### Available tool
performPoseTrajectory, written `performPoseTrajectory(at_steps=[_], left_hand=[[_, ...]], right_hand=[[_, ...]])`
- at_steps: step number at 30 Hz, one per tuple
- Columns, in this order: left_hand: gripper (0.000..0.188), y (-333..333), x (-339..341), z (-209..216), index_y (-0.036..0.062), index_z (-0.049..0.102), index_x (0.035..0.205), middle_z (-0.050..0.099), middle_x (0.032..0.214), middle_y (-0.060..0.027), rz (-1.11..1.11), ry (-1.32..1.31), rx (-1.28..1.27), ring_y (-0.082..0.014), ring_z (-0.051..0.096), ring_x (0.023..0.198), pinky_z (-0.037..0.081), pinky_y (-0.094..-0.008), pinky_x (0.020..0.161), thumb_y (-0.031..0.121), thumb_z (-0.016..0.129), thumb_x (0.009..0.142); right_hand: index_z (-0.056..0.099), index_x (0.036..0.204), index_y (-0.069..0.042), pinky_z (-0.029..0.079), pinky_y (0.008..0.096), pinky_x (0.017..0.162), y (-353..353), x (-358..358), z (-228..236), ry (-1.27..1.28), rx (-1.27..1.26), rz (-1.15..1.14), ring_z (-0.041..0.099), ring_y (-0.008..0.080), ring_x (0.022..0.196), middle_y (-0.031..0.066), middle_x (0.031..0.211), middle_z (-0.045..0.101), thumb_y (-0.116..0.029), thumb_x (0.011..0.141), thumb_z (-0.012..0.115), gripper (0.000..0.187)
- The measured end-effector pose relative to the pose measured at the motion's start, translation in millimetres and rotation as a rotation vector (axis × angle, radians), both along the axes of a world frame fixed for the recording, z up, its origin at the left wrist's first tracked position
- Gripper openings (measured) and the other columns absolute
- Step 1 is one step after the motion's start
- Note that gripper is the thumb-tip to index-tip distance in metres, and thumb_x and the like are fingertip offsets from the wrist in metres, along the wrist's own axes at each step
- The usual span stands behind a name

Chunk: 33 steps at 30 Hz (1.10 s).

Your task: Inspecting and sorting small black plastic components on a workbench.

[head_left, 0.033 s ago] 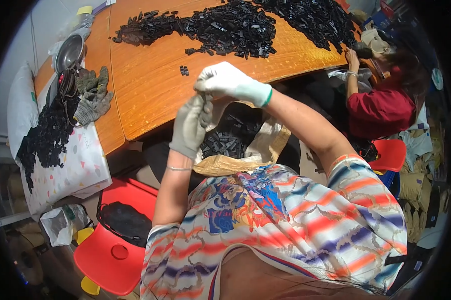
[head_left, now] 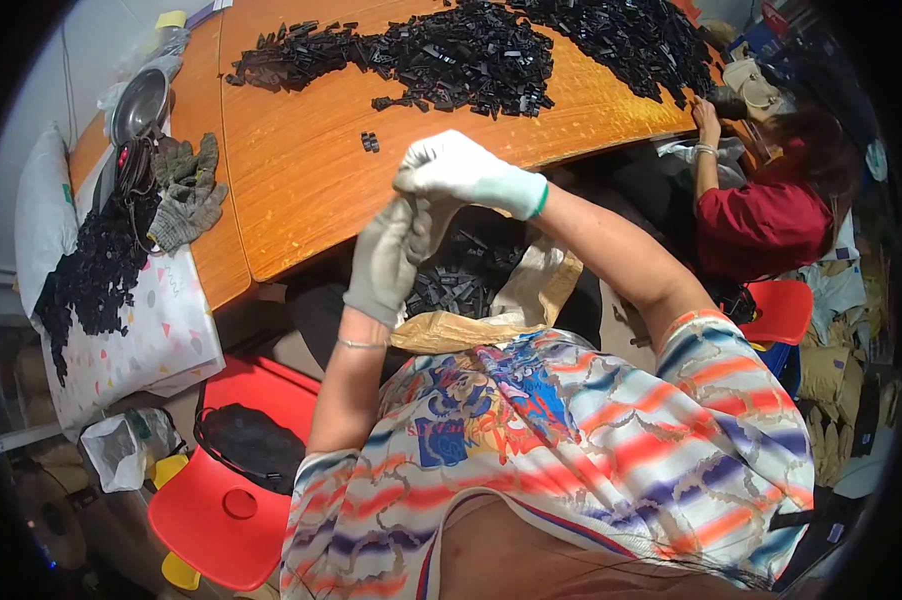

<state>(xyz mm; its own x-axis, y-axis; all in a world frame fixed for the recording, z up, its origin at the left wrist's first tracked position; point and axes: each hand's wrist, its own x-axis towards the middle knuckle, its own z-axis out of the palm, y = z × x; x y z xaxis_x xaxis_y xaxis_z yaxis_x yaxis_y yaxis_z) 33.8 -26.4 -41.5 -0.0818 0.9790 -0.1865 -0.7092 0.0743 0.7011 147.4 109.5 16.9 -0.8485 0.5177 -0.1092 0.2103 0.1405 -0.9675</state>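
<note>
Both my hands wear light knit gloves and meet above the near edge of the orange-brown table [head_left: 291,200]. My left hand [head_left: 382,262], in greyish fabric, has its fingers closed and pointing up. From above, my right hand [head_left: 453,172], in a white glove with a green cuff edge, pinches at the left fingertips. Whatever they hold is hidden by the fingers. Below them, at my lap, an opened tan sack [head_left: 461,330] contains many small black plastic pieces [head_left: 453,287]. A few joined black pieces [head_left: 370,142] lie on the table just beyond my hands.
Large heaps of black pieces [head_left: 461,60] cover the table's far side. A metal bowl [head_left: 140,105], used grey gloves [head_left: 184,190] and a patterned white bag [head_left: 146,340] are at left. Beside me stands a red chair [head_left: 211,530]. A co-worker in dark red [head_left: 766,225] sits at right.
My two hands have shifted very slightly right and down, still pressed together. Nothing else has visibly changed.
</note>
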Motion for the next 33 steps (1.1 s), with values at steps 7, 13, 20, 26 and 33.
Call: performPoseTrajectory(at_steps=[7, 13, 20, 26, 33], left_hand=[[0.033, -35, 10, -11, 0.0038, 0.059, 0.112, 0.066, 0.094, -0.0139, -0.262, 1.339, 0.064, -0.0247, 0.066, 0.082, 0.051, -0.0322, 0.073, 0.027, 0.059, 0.088], [0.022, -9, -55, 28, 0.01, 0.063, 0.106, 0.066, 0.098, -0.0171, 0.222, 1.482, -0.07, -0.034, 0.063, 0.091, 0.049, -0.0399, 0.077, 0.02, 0.058, 0.086], [0.045, 113, -156, 44, 0.0149, 0.051, 0.126, 0.054, 0.126, -0.0097, 0.579, 2.005, -0.15, -0.031, 0.044, 0.122, 0.04, -0.0418, 0.098, 0.02, 0.062, 0.083], [0.053, 210, -175, 56, 0.0258, 0.045, 0.135, 0.04, 0.143, -0.0033, 0.312, 2.387, -0.055, -0.0296, 0.026, 0.138, 0.029, -0.0455, 0.107, 0.036, 0.06, 0.085], [0.049, 256, -222, 49, 0.0334, 0.041, 0.138, 0.035, 0.147, -0.0005, 0.038, 2.35, -0.292, -0.0294, 0.028, 0.137, 0.03, -0.0512, 0.106, 0.054, 0.036, 0.094]], right_hand=[[0.072, 0.09, -0.014, 0.05, 0.0322, 0.069, -15, 35, -20, -0.483, 0.505, 0.476, 0.066, 0.0223, 0.075, 0.0093, 0.084, 0.069, -0.026, 0.076, 0.067, 0.019], [0.071, 0.088, -0.014, 0.05, 0.0358, 0.066, -4, -8, 18, -0.444, 0.55, 0.128, 0.065, 0.027, 0.07, 0.0109, 0.075, 0.067, -0.033, 0.081, 0.06, 0.023], [0.07, 0.087, -0.012, 0.051, 0.0392, 0.074, 96, -87, 2, -0.211, 0.944, -0.197, 0.065, 0.0314, 0.084, 0.0129, 0.088, 0.068, -0.025, 0.079, 0.058, 0.019], [0.071, 0.089, -0.007, 0.053, 0.0416, 0.073, 178, -147, 16, -0.522, 1.203, -0.194, 0.067, 0.0333, 0.086, 0.0171, 0.091, 0.068, -0.013, 0.076, 0.054, 0.023], [0.07, 0.096, -0.007, 0.052, 0.0419, 0.077, 216, -200, 4, -0.622, 1.199, -0.013, 0.066, 0.0308, 0.093, 0.0143, 0.099, 0.068, -0.016, 0.077, 0.055, 0.026]])
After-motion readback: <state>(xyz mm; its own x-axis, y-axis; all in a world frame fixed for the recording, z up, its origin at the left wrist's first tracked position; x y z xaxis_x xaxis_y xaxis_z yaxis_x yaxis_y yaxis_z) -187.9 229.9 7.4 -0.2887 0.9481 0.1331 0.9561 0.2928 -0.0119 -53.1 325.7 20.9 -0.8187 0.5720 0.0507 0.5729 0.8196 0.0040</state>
